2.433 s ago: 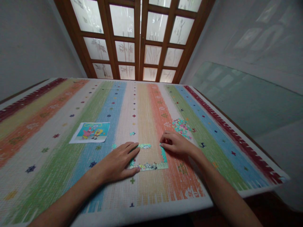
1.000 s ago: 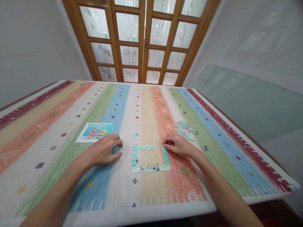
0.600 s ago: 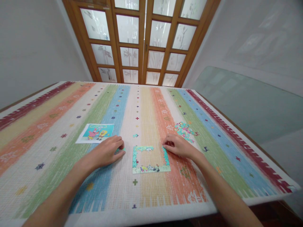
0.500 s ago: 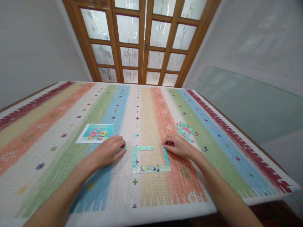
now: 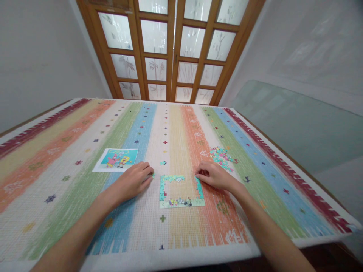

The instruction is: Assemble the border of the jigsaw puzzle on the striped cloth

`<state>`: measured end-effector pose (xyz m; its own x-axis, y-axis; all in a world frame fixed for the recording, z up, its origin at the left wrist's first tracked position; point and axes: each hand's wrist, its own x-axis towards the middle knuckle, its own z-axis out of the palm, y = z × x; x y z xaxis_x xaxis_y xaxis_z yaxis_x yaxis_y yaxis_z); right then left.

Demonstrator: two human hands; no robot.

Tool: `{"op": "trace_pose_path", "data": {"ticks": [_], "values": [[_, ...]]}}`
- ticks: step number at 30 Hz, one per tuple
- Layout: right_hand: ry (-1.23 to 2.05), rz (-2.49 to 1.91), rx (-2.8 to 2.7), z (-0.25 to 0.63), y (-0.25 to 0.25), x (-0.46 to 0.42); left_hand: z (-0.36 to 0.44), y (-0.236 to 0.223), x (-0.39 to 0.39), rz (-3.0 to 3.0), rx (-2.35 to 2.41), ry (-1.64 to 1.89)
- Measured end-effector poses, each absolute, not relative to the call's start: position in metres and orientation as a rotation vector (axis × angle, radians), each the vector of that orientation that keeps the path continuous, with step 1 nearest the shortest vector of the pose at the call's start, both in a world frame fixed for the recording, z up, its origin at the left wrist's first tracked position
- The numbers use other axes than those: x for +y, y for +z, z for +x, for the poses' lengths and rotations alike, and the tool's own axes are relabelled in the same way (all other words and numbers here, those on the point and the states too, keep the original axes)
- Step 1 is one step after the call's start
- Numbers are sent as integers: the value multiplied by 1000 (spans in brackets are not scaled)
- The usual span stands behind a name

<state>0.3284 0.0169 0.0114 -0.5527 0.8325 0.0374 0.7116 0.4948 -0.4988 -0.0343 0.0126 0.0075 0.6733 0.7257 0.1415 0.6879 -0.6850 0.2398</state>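
Observation:
A small teal puzzle piece (image 5: 153,175) pokes out from the fingertips of my left hand (image 5: 135,179), which is closed in a pinch left of the joined puzzle border (image 5: 181,203). That border lies flat with a bare middle, and its top row has a gap at the right. My right hand (image 5: 212,174) pinches at the upper end of the border's right side, its fingertips on a teal puzzle piece (image 5: 196,176) there, mostly hidden. Beyond the border lies a loose teal puzzle piece (image 5: 163,163).
A heap of loose puzzle pieces (image 5: 221,158) sits just past my right hand. The printed cartoon picture (image 5: 117,158) lies beyond my left hand. A striped cloth (image 5: 181,230) covers the table. Behind it stand wooden doors (image 5: 172,75) with glass panes.
My left hand left the border's left side, went to the loose piece at the left, and now has moved slightly right with it. My right hand has stayed at the border's upper right.

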Motion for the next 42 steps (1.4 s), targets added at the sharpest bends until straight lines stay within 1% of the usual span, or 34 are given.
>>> {"op": "trace_pose_path", "data": {"ticks": [11,18,33,37,42], "values": [[615,-1296,-2468,328,11,17,-29,3,13,2710,1208,317],[617,-1312,-2477,327,15,15,-34,11,13,2719,1250,359],[649,-1319,-2473,328,12,16,-29,5,14,2774,1229,277],[638,-1314,-2470,328,12,16,-38,13,16,2736,1277,292],[629,-1309,-2478,328,13,16,-52,33,14,2708,1281,202]]}}
